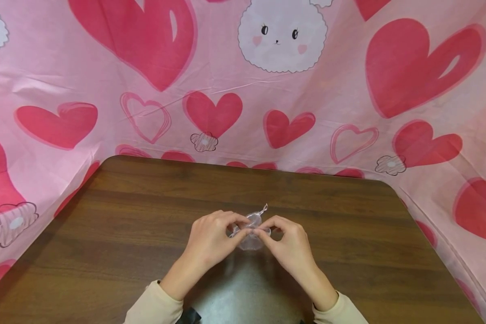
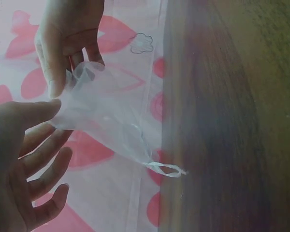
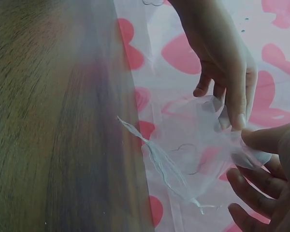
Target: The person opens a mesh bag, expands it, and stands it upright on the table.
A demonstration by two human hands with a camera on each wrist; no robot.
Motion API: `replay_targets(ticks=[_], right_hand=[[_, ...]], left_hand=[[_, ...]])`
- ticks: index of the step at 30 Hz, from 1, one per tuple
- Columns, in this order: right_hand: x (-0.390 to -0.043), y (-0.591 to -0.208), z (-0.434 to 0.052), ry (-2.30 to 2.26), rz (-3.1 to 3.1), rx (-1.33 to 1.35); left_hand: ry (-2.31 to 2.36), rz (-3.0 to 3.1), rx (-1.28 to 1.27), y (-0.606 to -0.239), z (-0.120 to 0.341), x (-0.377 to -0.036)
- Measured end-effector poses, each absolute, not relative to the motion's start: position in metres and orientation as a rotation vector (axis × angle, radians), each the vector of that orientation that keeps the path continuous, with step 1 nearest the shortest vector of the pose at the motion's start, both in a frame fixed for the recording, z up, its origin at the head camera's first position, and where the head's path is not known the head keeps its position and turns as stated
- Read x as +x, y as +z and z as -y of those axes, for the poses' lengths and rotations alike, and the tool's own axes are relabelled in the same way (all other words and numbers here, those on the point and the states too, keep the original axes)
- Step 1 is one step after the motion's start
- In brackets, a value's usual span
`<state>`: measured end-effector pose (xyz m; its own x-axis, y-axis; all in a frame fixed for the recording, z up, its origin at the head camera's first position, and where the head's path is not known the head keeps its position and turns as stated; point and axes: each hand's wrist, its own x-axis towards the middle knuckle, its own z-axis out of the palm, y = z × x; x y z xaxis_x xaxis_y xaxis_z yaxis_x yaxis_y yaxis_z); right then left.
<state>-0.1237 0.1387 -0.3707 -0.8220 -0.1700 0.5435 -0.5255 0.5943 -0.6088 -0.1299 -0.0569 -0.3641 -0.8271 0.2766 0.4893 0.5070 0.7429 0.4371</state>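
A small sheer white pouch [image 1: 251,243] is held above the table between both hands. My left hand [image 1: 213,236] pinches one side of its edge between thumb and fingers. From the other side my right hand [image 1: 292,245] pinches the same edge, the two thumb tips nearly meeting. In the left wrist view the pouch [image 2: 108,116] hangs from the fingers and narrows to a twisted white cord loop [image 2: 165,169]. Gathered cord [image 3: 162,162] runs along its far end in the right wrist view. The other fingers of my left hand are loosely bent below the cloth.
The brown wooden table [image 1: 137,198] has rounded far corners. Behind it and along both sides hangs a pink curtain [image 1: 222,67] printed with red hearts and white fluffy faces. Light sleeves [image 1: 155,306] cover the forearms, and a black strap [image 1: 189,316] shows near the left wrist.
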Motion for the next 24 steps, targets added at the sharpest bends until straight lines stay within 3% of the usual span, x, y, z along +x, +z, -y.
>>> replay_targets(ticks=[24], right_hand=[[-0.1251,-0.3702,-0.1404,1.188,2.304,0.565]], left_hand=[[-0.842,2.451,-0.441,-0.3636,0.0582,-0.1312]])
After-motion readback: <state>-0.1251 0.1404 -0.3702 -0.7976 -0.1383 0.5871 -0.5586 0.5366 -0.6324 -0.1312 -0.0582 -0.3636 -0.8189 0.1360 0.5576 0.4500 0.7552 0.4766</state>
